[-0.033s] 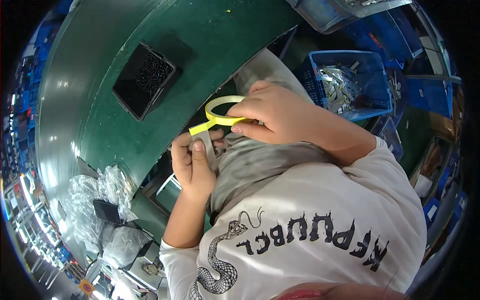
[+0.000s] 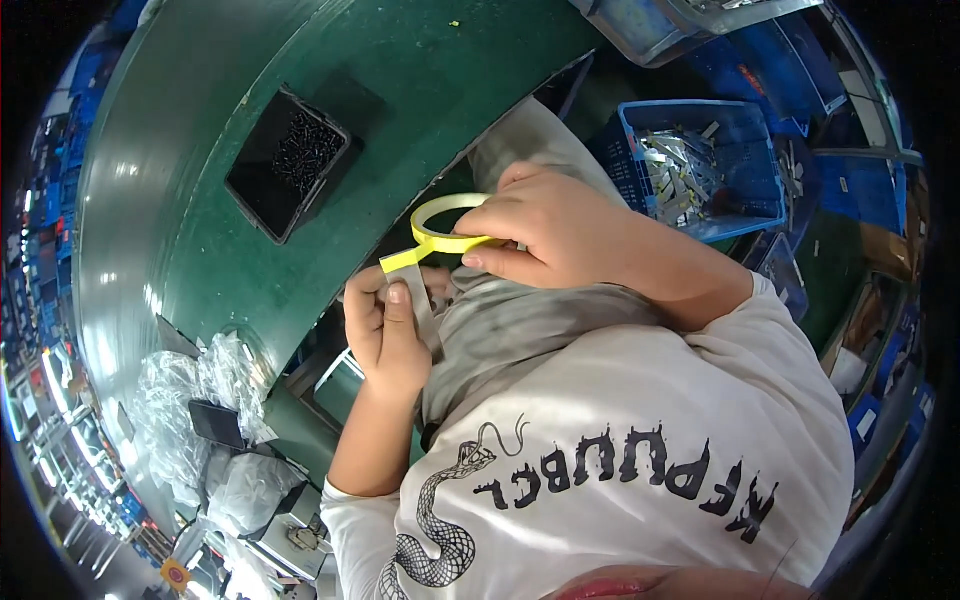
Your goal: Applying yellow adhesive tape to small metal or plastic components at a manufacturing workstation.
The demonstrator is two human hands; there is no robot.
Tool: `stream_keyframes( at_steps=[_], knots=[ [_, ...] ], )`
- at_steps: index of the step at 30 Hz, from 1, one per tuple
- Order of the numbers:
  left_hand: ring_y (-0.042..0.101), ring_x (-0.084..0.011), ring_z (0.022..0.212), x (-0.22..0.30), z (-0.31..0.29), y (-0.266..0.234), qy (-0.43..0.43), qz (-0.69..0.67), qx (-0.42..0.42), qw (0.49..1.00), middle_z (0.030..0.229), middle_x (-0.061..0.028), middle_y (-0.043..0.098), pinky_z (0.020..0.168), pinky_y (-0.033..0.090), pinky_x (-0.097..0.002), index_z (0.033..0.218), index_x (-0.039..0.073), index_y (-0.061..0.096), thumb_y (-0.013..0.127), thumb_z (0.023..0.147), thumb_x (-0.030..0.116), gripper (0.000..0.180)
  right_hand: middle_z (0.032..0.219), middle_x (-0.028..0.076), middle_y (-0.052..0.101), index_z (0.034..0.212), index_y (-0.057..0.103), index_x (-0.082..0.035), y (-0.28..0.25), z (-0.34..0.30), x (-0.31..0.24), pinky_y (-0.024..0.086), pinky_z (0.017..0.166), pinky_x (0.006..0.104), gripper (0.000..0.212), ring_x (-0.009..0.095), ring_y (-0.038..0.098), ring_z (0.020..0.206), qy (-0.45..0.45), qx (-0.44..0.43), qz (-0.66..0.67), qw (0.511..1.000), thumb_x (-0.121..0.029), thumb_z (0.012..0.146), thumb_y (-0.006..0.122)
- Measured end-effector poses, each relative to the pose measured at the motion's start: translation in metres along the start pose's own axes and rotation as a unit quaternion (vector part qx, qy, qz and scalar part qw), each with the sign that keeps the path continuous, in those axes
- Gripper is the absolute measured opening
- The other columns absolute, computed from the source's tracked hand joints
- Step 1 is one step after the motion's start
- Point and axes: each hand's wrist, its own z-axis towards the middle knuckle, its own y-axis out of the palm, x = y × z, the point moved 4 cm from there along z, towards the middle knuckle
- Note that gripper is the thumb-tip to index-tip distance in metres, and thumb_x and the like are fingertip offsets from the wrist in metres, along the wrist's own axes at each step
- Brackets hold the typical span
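My right hand (image 2: 545, 225) is closed on a roll of yellow tape (image 2: 428, 232), thumb below and fingers over its ring. From the roll a short length of tape runs down to the upper end of a flat grey strip (image 2: 421, 300) and lies across it. My left hand (image 2: 385, 325) is closed on that strip, the thumb pressed on its face and the fingers behind, partly hidden. Both hands are close together above my lap, just off the edge of the green table (image 2: 400, 110).
A black bin (image 2: 262, 205) of small dark parts stands on the table. Clear plastic bags (image 2: 165, 385) and a dark phone-like slab (image 2: 216, 424) lie at the left. To the right, a blue basket (image 2: 740, 225) holds several flat strips; a grey bin (image 2: 640, 45) is beyond it.
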Motion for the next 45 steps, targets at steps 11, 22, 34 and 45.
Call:
stream_keyframes(
  at_steps=[11, 22, 34, 45],
  knots=[
    [0.053, -0.0095, 0.051, 0.011, 0.020, 0.018, -0.130, -0.013, 0.042, 0.991, 0.068, -0.0056, 0.059, 0.044, 0.043, -0.0206, 0.103, 0.004, 0.043, 0.062, 0.096, 0.010, 0.021, 0.079, 0.007, 0.067, 0.100, 0.067, -0.002, -0.005, -0.002, 0.007, 0.044, 0.074, 0.0360, 0.023, 0.025, 0.062, 0.069, -0.009, -0.013, 0.021, 1.000, -0.022, 0.088, 0.069],
    [0.050, -0.0062, 0.054, 0.061, 0.109, -0.001, -0.059, 0.171, 0.131, 0.975, 0.064, -0.0009, 0.055, 0.050, 0.039, -0.0218, 0.077, 0.006, 0.049, 0.057, 0.100, 0.018, 0.026, 0.079, 0.002, 0.067, 0.093, 0.068, -0.011, -0.049, 0.098, 0.011, 0.046, 0.073, 0.0379, 0.016, 0.024, 0.065, 0.074, -0.071, -0.018, -0.217, 0.974, -0.026, 0.089, 0.062],
    [0.046, -0.0059, 0.057, 0.042, 0.176, -0.037, -0.116, 0.262, 0.162, 0.944, 0.065, 0.0009, 0.056, 0.051, 0.036, -0.0254, 0.079, 0.001, 0.059, 0.058, 0.095, 0.025, 0.029, 0.074, 0.005, 0.068, 0.080, 0.070, -0.011, -0.031, 0.172, 0.044, 0.045, 0.080, 0.0412, 0.024, 0.027, 0.066, 0.072, -0.007, -0.079, -0.316, 0.945, -0.028, 0.089, 0.057],
    [0.050, -0.0092, 0.064, 0.033, 0.178, -0.041, -0.165, 0.243, 0.144, 0.945, 0.071, -0.0011, 0.058, 0.060, 0.041, -0.0254, 0.081, 0.001, 0.061, 0.057, 0.095, 0.023, 0.026, 0.069, 0.006, 0.068, 0.071, 0.070, -0.012, -0.018, 0.174, 0.048, 0.040, 0.080, 0.0418, 0.020, 0.026, 0.065, 0.067, 0.002, -0.118, -0.343, 0.932, -0.021, 0.084, 0.058]
  ],
)
